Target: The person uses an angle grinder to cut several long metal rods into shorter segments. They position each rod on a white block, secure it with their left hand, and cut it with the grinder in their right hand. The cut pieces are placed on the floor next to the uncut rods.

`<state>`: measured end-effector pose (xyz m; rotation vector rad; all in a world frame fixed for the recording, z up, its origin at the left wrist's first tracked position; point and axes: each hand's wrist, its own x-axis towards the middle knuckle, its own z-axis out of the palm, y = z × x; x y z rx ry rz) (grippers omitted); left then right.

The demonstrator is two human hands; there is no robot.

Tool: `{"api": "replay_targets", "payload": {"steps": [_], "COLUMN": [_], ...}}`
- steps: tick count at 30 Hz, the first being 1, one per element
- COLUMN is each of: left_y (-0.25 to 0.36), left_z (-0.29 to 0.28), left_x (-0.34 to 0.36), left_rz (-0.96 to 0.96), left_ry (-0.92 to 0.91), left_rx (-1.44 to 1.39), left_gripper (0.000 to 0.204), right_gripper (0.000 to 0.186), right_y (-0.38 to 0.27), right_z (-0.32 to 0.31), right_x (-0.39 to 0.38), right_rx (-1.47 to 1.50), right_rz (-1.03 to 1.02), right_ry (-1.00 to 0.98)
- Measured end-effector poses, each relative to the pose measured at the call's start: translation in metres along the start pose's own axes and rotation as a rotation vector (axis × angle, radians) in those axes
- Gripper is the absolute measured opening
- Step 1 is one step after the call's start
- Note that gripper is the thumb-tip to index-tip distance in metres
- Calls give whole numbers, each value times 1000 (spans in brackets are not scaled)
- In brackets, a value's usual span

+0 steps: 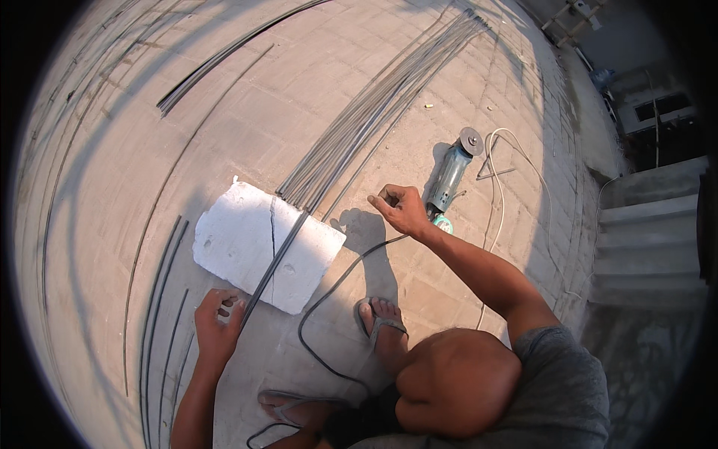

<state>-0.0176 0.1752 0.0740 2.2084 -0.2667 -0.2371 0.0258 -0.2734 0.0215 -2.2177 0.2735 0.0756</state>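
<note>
My left hand [215, 323] is loosely curled, with a gap between its fingers and thumb. Its thumb side lies right beside a few dark thin metal rods [275, 263], and I cannot see whether they touch. Those rods cross a rough white slab [232, 228] and meet the end of a long bundle of similar rods [374, 112]. My right hand [404, 210] hovers to the right of the slab, thumb and fingers brought together. Whatever it may hold is too small to make out. Just beyond it, an angle grinder [451, 173] with a cutting disc [471, 141] lies on the ground.
More rods [161, 307] lie along the left, and another dark bundle [224, 56] is at the far left. A pale cable [499, 206] loops beyond the grinder. A black cord [327, 295] curves past my sandalled foot [389, 329]. Concrete steps [647, 236] stand at right.
</note>
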Motion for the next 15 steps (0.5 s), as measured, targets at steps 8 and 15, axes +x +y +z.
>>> {"api": "replay_targets", "payload": {"steps": [8, 15], "left_y": [-8, -62], "left_z": [-19, 49], "left_x": [79, 166], "left_rz": [376, 433], "left_ry": [-10, 70], "left_rx": [301, 424], "left_gripper": [24, 51], "right_gripper": [48, 51], "right_y": [8, -8], "right_z": [33, 65], "right_x": [-182, -180], "right_rx": [539, 250], "right_rz": [952, 1074], "right_ry": [-786, -516]}}
